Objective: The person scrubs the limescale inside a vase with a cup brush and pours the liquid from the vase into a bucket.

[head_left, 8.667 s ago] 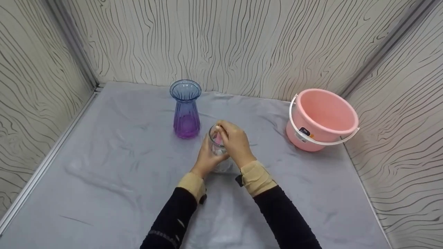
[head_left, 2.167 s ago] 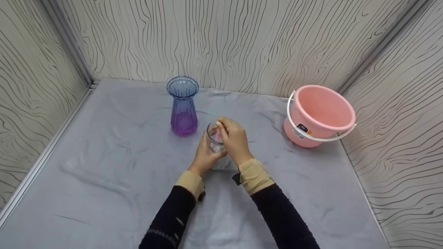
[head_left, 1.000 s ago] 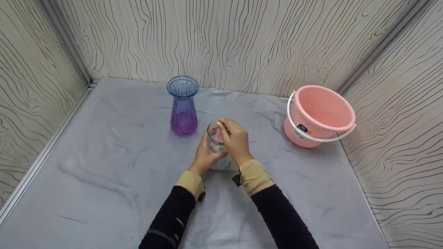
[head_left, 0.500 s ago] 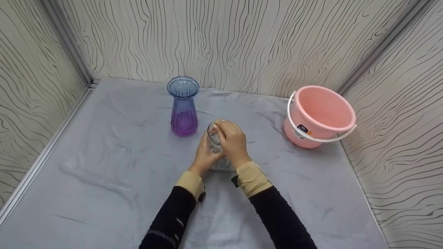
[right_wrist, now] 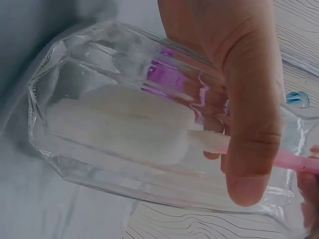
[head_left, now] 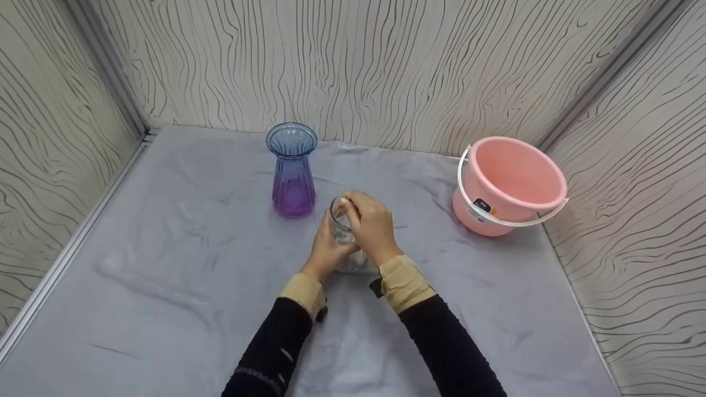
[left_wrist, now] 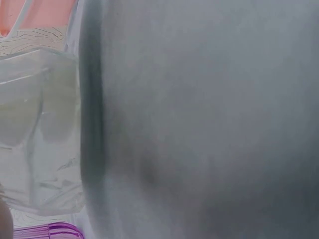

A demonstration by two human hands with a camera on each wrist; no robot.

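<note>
Count, by kind:
- Hands: 2. Left hand point(head_left: 326, 249) and right hand point(head_left: 373, 226), both at the centre of the counter point(head_left: 165, 264).
- Clear glass jars: 1 point(head_left: 343, 234), between the two hands.
- Sponge brushes with a pink handle: 1 point(right_wrist: 149, 124), white head inside the jar.
- Vases, blue to purple glass: 1 point(head_left: 293, 170), far centre-left.
- Buckets, pink with a white handle: 1 point(head_left: 510, 186), far right.
- Grey cloths over the counter: 1 point(head_left: 496, 309).

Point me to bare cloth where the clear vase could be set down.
Free: the left stretch between the wall rail and the blue-purple vase; also the near-right cloth below the pink bucket. Crowded: centre, where both hands hold the clear vase.
</note>
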